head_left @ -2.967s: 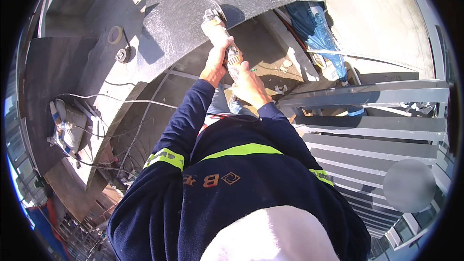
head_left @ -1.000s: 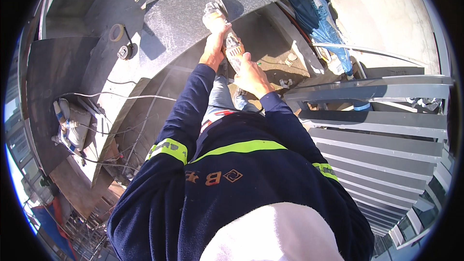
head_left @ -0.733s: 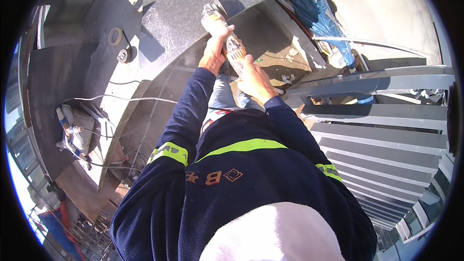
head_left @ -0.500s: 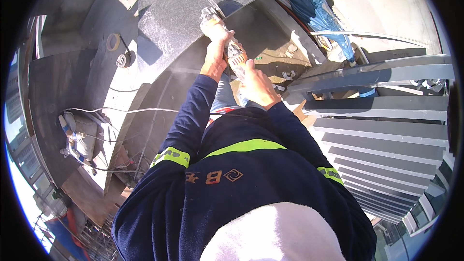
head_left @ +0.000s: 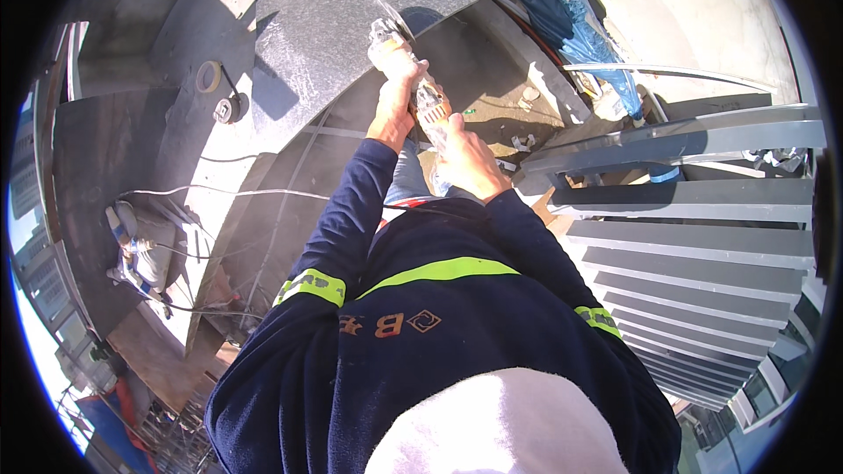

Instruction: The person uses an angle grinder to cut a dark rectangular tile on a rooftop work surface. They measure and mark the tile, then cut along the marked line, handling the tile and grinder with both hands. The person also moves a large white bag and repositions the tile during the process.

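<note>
My left hand (head_left: 398,75) is closed around the front part of a dusty angle grinder (head_left: 431,108) with an orange body. My right hand (head_left: 472,161) wraps the rear of the same grinder. The grinder's head is at the edge of a dark grey stone slab (head_left: 312,31), where a pale line runs across the surface. Dust and my left hand hide most of the disc, so I cannot tell how deep it sits. White dust lies over the slab around the line.
A tape roll (head_left: 208,76) and a tape measure (head_left: 226,111) lie on the slab's left part. A thin pale cord (head_left: 255,192) crosses left of my arm. Blue plastic sheeting (head_left: 593,39) hangs at the far right, above grey metal slats (head_left: 694,241). Another tool (head_left: 132,246) rests at left.
Both hands keep their grip on the grinder, which has shifted very slightly toward me along the line. The pale cord at left has risen into a higher arc.
</note>
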Action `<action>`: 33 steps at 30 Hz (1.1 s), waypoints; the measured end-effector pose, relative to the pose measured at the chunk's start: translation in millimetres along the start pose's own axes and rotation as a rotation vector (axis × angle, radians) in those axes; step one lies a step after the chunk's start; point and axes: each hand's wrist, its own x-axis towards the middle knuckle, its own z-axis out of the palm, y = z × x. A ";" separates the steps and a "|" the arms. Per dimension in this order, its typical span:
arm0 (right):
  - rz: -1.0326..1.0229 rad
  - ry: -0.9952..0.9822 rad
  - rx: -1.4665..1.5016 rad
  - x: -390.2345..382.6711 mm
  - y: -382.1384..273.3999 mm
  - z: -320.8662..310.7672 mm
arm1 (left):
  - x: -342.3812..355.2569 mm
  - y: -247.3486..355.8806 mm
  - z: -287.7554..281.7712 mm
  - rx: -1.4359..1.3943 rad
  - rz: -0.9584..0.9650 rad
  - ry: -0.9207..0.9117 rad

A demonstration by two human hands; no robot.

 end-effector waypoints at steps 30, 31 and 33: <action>0.038 -0.005 -0.041 4.8 -7.4 -3.8 | 19.0 -4.3 -15.8 -0.009 -0.028 -0.086; 0.039 -0.005 -0.041 3.8 -6.8 -2.8 | 17.9 -4.6 -15.9 -0.007 -0.030 -0.088; 0.038 -0.001 -0.042 5.3 -9.1 -3.8 | 18.6 -1.5 -14.5 -0.003 -0.031 -0.095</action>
